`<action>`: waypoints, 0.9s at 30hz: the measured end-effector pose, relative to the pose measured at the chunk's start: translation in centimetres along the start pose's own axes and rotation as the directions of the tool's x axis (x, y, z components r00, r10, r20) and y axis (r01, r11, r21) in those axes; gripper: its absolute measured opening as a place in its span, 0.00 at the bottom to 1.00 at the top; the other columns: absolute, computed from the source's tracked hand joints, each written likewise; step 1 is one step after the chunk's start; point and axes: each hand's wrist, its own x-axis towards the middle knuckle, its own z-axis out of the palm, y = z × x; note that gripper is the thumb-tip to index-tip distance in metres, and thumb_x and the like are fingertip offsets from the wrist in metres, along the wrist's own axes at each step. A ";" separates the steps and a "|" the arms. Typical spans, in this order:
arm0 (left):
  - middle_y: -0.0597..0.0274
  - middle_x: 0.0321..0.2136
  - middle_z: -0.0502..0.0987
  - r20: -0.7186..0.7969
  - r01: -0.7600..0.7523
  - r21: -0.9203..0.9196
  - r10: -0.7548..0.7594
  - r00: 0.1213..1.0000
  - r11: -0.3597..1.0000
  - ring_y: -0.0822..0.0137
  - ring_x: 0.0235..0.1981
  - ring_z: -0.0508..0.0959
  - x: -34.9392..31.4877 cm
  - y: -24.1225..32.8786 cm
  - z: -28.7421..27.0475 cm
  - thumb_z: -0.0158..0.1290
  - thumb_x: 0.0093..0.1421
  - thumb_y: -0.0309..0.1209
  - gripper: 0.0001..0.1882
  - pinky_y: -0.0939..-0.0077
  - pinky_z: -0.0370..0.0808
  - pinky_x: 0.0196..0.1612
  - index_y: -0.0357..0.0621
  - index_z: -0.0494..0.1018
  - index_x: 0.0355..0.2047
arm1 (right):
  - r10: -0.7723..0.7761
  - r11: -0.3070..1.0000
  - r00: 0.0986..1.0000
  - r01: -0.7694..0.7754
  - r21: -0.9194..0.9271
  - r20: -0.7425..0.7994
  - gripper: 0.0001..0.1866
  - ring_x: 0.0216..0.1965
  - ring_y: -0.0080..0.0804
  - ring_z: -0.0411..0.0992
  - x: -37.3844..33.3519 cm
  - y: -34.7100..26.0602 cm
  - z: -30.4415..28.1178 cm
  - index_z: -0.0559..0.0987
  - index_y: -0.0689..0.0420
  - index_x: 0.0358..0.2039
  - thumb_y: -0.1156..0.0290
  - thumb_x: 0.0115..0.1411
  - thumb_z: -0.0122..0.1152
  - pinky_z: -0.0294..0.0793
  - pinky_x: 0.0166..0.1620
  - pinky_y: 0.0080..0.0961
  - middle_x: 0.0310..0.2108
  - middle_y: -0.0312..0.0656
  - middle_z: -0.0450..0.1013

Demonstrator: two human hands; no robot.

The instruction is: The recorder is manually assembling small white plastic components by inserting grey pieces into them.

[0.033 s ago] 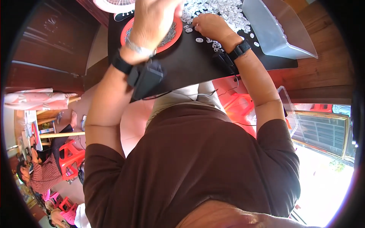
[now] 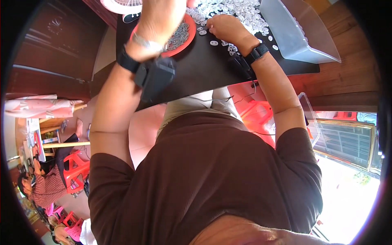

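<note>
My left hand [image 2: 163, 18] is over the left part of a red bowl [image 2: 188, 45] of small grey metal screws or pins [image 2: 178, 38]. Blur and the picture's top edge hide most of its fingers, so I cannot see whether it holds anything. My right hand [image 2: 227, 28] rests at the near edge of a heap of small white oval plastic pieces [image 2: 249, 14], each with two holes. Its fingers are curled together, and whatever they hold is hidden. A few loose white pieces [image 2: 214, 43] lie on the black tabletop [image 2: 200, 67] close by.
A translucent plastic bin [image 2: 292, 38] stands right of the heap. A white fan-like object [image 2: 122, 6] is at the far left. Black devices [image 2: 157, 77] with cables hang from both wrists. Red stools [image 2: 75, 171] and another person [image 2: 47, 185] are off to the left.
My left hand and forearm have shifted slightly away from me, toward the top edge. My right hand has stayed in place beside the white pieces.
</note>
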 end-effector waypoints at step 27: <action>0.63 0.20 0.71 0.323 0.703 -0.582 -0.678 0.661 0.409 0.71 0.17 0.71 -7.4 -9.8 -1.9 0.41 0.61 0.40 0.16 0.83 0.63 0.20 0.40 0.70 0.28 | -0.096 0.704 0.919 0.335 0.627 -0.383 0.09 0.33 0.24 0.75 2.5 -6.6 -4.7 0.80 0.56 0.34 0.80 0.51 0.63 0.73 0.35 0.18 0.31 0.35 0.77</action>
